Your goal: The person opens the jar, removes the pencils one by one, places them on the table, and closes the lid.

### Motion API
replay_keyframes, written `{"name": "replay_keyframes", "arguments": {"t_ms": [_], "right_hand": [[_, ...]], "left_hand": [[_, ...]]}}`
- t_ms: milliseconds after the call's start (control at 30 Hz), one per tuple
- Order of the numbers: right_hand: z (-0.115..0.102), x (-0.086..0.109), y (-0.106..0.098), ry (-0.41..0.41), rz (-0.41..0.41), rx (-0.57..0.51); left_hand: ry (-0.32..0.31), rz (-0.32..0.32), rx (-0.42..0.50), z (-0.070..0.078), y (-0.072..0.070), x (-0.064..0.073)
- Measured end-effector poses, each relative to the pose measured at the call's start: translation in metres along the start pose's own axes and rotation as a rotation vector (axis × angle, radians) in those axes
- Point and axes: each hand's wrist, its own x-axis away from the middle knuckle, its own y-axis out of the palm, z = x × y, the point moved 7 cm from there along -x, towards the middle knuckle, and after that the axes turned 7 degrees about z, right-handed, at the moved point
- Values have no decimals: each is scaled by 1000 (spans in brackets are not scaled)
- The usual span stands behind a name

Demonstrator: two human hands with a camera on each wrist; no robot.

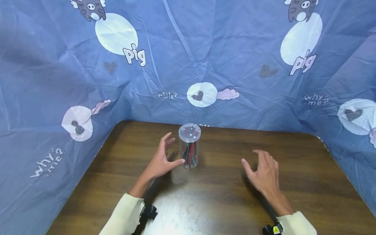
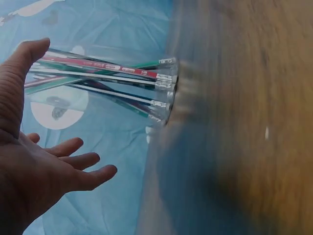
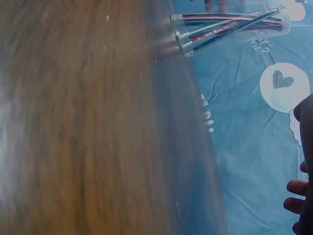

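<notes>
A clear plastic jar [image 1: 189,147] with a clear lid [image 1: 190,132] stands upright toward the back of the table. Inside it lean several pencils [image 2: 117,73] in red, green and black, their metal ends down at the jar's bottom. My left hand [image 1: 162,160] is spread beside the jar on its left, thumb tip overlapping the jar's lower part in the head view, fingers apart from the wall. Well to the right of the jar, my right hand [image 1: 265,171] hovers over the table with fingers loosely bent and nothing in them; the right wrist view catches only its edge [image 3: 301,196].
The brown wood-grain table [image 1: 223,195] has rounded back corners. A blue printed cloth [image 1: 246,49] with pigs, hearts and lettering hangs behind it and along both sides. Dark wrist cameras [image 1: 149,212] sit at the cuffs of pale sleeves [image 1: 124,213].
</notes>
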Motion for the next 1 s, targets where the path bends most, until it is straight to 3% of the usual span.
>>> {"name": "replay_keyframes", "arguments": {"t_ms": [333, 733, 1000], "right_hand": [[-11, 3, 17, 11, -58, -38], [-32, -1, 29, -23, -92, -87], [-54, -5, 40, -70, -95, -130]], "left_hand": [[-30, -46, 4, -10, 21, -9], [33, 4, 59, -2, 36, -18], [35, 30, 99, -8, 39, -19]]}}
